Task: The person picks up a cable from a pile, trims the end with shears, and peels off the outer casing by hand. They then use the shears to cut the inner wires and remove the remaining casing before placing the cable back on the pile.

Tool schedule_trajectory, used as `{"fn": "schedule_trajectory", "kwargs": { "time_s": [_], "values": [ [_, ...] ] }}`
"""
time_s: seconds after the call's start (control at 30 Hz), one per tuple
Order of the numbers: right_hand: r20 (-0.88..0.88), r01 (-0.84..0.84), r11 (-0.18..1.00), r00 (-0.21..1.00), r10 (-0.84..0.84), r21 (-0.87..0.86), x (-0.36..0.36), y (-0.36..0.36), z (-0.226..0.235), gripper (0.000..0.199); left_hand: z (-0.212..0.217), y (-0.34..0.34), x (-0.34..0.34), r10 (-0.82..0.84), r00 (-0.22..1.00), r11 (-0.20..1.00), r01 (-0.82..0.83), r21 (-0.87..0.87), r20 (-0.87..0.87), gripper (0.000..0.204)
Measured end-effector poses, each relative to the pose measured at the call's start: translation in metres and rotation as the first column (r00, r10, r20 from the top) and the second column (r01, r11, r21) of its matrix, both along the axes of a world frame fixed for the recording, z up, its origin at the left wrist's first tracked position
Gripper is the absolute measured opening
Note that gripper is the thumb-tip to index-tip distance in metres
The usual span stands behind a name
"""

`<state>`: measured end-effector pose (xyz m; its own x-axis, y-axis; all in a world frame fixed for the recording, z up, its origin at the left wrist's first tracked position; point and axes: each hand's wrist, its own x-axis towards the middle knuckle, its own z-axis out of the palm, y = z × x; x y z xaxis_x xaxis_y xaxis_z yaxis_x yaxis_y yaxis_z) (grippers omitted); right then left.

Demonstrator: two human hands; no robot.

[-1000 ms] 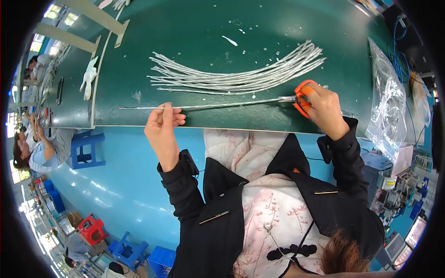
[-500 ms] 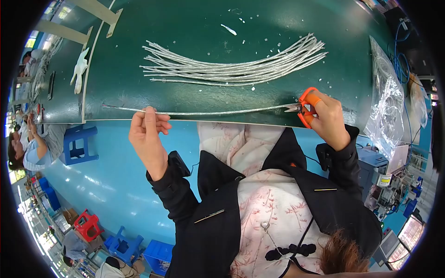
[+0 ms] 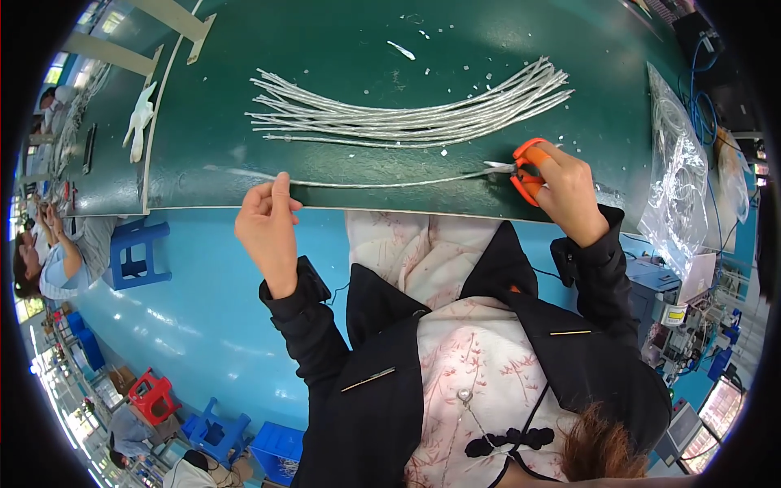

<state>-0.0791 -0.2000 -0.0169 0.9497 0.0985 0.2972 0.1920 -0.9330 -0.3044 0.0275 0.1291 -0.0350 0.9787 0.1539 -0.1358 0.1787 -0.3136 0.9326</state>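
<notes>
Head view: on the wearer's side of the silvery cable bundle point(image 3: 399, 122) on the green tabletop point(image 3: 342, 49), the left grip point(image 3: 268, 218) pinches a single cable point(image 3: 366, 185) toward its blurred left end. Near the bundle's right end, the right grip point(image 3: 567, 191) clasps orange-handled scissors point(image 3: 516, 169), blades at the single cable's right end.

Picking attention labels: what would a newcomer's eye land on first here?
Probably the orange-handled scissors in the right hand, right of centre over the green table, blades by the end of a silvery cable pinched in the left hand. Just above, a curved bundle of similar cables lies on the table. Lower left, a red stool stands out against the blue floor.
</notes>
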Motion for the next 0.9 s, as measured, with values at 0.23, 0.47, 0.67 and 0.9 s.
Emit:
{"fn": "schedule_trajectory", "kwargs": {
  "time_s": [0.23, 0.47, 0.67, 0.9],
  "values": [
    [0.065, 0.253, 0.956, 0.962, -0.265, 0.146, 0.002, -0.017, -0.003, 0.028, -0.002, -0.014, -0.002, -0.018, 0.924, 0.984, -0.052, 0.172, 0.382, 0.012],
    [0.089, 0.233, 0.951, 0.963, -0.255, 0.204, 0.007, -0.012, -0.001, 0.028, 0.0, -0.031, 0.005, -0.21, 0.864, 0.96, 0.093, 0.265, 0.458, 0.005],
    [0.086, 0.238, 0.949, 0.962, -0.26, 0.207, 0.006, -0.009, 0.005, 0.027, 0.019, -0.052, -0.004, -0.397, 0.799, 0.9, 0.243, 0.361, 0.452, 0.004],
    [0.02, 0.169, 0.94, 0.983, -0.183, 0.296, -0.003, -0.004, 0.007, 0.026, 0.031, -0.079, -0.008, -0.589, 0.67, 0.799, 0.4, 0.448, 0.452, 0.007]
  ]
}}
